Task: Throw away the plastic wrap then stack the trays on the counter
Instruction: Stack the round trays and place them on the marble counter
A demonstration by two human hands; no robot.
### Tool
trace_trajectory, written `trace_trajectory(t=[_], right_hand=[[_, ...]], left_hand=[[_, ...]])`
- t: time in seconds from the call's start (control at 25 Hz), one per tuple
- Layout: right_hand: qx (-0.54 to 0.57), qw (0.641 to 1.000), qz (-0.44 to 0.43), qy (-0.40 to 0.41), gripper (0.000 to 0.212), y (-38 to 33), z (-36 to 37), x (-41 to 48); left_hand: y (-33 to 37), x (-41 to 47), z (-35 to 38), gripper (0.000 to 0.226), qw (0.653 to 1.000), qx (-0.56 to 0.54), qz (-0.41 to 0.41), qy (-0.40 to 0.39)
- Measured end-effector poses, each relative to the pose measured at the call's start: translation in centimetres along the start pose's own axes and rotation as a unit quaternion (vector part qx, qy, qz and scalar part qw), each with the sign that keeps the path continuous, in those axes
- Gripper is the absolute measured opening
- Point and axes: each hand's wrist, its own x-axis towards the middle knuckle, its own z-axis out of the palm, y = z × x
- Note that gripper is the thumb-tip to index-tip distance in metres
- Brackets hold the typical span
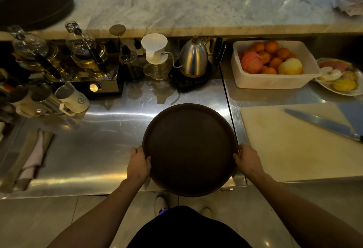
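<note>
A round dark brown tray (189, 149) is held over the near edge of the steel worktop (102, 139), its near rim overhanging the floor. My left hand (138, 164) grips its left rim and my right hand (247, 160) grips its right rim. A second dark round tray (33, 6) lies on the raised marble counter (196, 10) at the far left. A crumpled piece of what may be plastic wrap (350, 2) sits at the far right of the marble counter.
Behind the held tray stand a steel kettle (193, 57), a white dripper on a glass server (155, 57), siphon brewers (84, 49) and milk jugs (72, 98). To the right are a fruit tub (273, 82), a fruit plate (341, 76), and a cutting board (290, 145) with a knife (322, 124).
</note>
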Motion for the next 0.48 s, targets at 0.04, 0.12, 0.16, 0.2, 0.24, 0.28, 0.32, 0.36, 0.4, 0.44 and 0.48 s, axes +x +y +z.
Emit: trace_trajectory(t=[0.04, 0.12, 0.16, 0.2, 0.24, 0.28, 0.32, 0.36, 0.4, 0.44, 0.48], right_hand=[[-0.002, 1.0, 0.002, -0.001, 0.012, 0.0, 0.0, 0.0], [-0.001, 1.0, 0.006, 0.0, 0.011, -0.1, 0.0, 0.1], [0.002, 1.0, 0.01, 0.002, 0.011, -0.2, 0.1, 0.2], [0.005, 1.0, 0.016, 0.006, 0.012, -0.2, 0.1, 0.2], [0.006, 1.0, 0.023, 0.009, 0.013, -0.3, 0.2, 0.3], [0.005, 1.0, 0.029, 0.009, 0.014, -0.4, 0.2, 0.3], [0.003, 1.0, 0.03, 0.006, 0.014, -0.5, 0.2, 0.4], [0.001, 1.0, 0.028, 0.0, 0.014, -0.7, 0.3, 0.4], [0.001, 1.0, 0.026, -0.007, 0.013, -0.9, 0.3, 0.5], [0.001, 1.0, 0.024, -0.012, 0.013, -1.0, 0.3, 0.6], [0.003, 0.999, 0.027, -0.016, 0.013, -1.1, 0.2, 0.6]], left_hand=[[-0.1, 0.1, 0.1, 0.036, 1.0, 0.001, -0.001, 0.0], [0.0, 0.3, 0.2, 0.035, 1.0, 0.001, -0.003, 0.003], [0.0, 0.4, 0.3, 0.035, 1.0, -0.001, -0.005, 0.006], [0.1, 0.4, 0.5, 0.035, 1.0, -0.004, -0.008, 0.007], [0.2, 0.4, 0.6, 0.036, 1.0, -0.008, -0.012, 0.006], [0.3, 0.4, 0.8, 0.037, 1.0, -0.012, -0.017, 0.004], [0.4, 0.3, 1.0, 0.038, 1.0, -0.018, -0.025, 0.0], [0.4, 0.2, 1.1, 0.04, 0.999, -0.024, -0.033, -0.006], [0.4, 0.2, 1.2, 0.041, 0.999, -0.028, -0.04, -0.013], [0.4, 0.2, 1.3, 0.043, 0.998, -0.03, -0.046, -0.02], [0.4, 0.2, 1.4, 0.044, 0.998, -0.034, -0.05, -0.025]])
